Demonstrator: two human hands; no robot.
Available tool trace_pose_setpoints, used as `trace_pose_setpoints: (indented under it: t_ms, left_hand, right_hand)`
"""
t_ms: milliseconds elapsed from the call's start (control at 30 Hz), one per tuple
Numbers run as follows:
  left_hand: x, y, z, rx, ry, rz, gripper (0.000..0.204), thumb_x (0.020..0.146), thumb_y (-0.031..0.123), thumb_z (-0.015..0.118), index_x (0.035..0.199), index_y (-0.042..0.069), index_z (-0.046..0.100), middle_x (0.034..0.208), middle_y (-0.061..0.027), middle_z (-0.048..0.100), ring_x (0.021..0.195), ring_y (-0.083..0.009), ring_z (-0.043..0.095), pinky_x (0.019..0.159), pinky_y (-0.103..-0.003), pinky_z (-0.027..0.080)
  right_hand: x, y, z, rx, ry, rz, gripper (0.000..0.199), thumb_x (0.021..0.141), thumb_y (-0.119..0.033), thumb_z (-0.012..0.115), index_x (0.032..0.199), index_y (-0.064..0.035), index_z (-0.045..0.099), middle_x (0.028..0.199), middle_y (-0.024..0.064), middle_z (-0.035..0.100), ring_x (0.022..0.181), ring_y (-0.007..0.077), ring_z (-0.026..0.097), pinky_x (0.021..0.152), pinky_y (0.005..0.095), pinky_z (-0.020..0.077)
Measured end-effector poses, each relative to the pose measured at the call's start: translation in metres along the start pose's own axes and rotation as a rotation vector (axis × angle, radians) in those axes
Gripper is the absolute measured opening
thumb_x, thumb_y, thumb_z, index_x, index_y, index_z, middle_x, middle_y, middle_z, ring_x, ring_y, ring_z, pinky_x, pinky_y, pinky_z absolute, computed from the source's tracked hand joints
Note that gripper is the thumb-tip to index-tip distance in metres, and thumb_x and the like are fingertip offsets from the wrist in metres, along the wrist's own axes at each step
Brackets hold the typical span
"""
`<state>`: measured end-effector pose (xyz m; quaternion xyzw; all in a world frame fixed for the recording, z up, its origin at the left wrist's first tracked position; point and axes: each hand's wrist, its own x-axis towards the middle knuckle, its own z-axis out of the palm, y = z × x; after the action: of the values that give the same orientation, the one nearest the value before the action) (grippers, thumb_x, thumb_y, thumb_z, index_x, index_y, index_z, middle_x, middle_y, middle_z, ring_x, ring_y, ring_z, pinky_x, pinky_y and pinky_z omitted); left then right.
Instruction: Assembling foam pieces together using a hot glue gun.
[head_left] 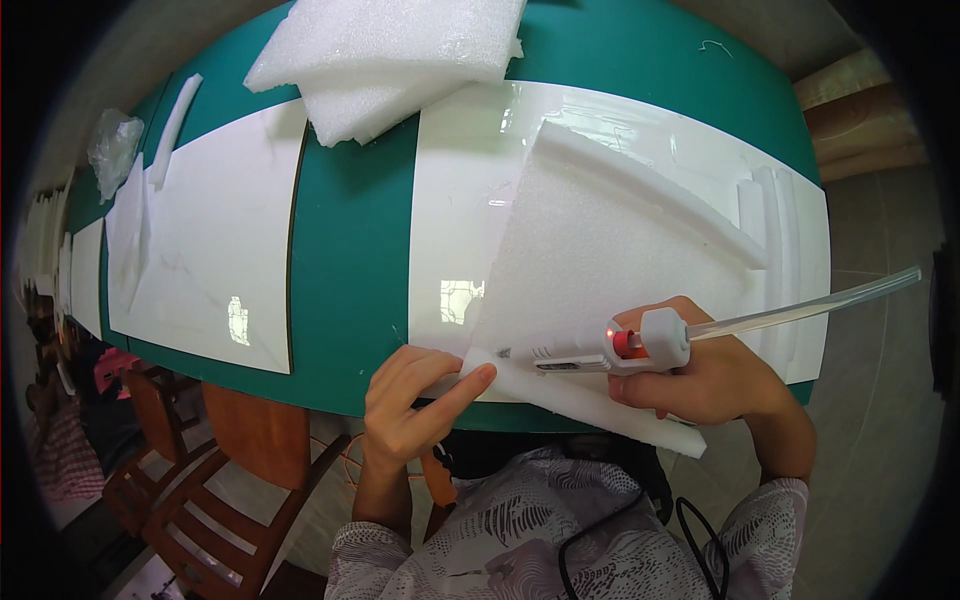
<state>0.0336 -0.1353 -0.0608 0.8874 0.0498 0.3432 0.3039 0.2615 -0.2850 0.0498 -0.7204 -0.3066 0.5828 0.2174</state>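
My right hand (735, 375) is wrapped round a white hot glue gun (580, 352) with a small red light. A long clear glue stick (810, 308) juts from its back end. The gun's nozzle points left, close to the near-left corner of a thin white foam sheet (600, 250). Along the sheet's near edge lies a white foam strip (600, 405), its right end sticking out past the table edge. My left hand (415, 405) pinches the strip's left end, beside the nozzle. Another foam strip (650, 192) runs along the sheet's far edge.
Under the work lies a glossy white board (455, 215) on a green table (350, 220). More foam strips (775, 240) lie at the right. Thick foam blocks (390, 55) sit at the back. A second white board (220, 240) is at the left, with wooden chairs (255, 435) below.
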Motion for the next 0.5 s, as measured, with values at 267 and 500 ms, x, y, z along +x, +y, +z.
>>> trace_pose_setpoints:
  t_ms: [267,500]
  left_hand:
    - [0.0,0.0,0.001,0.006,0.014,0.001,0.038,0.056,-0.005,0.079,0.091,0.006,0.075,0.081,-0.0079,0.058,0.064,-0.0188,0.056,0.051,-0.027,0.042]
    - [0.0,-0.001,0.001,0.007,0.011,0.003,0.038,0.056,-0.006,0.079,0.092,0.006,0.075,0.081,-0.0081,0.058,0.064,-0.019,0.056,0.051,-0.027,0.042]
  right_hand:
    - [-0.002,0.006,-0.004,0.001,0.008,-0.062,0.023,0.077,-0.016,0.07,0.093,0.0,0.066,0.072,0.0077,0.062,0.06,0.014,0.062,0.053,0.0259,0.0506]
    - [-0.002,-0.002,-0.003,0.02,0.061,-0.084,0.027,0.076,-0.016,0.071,0.098,-0.001,0.067,0.076,0.0077,0.063,0.063,0.0139,0.063,0.054,0.027,0.0516]
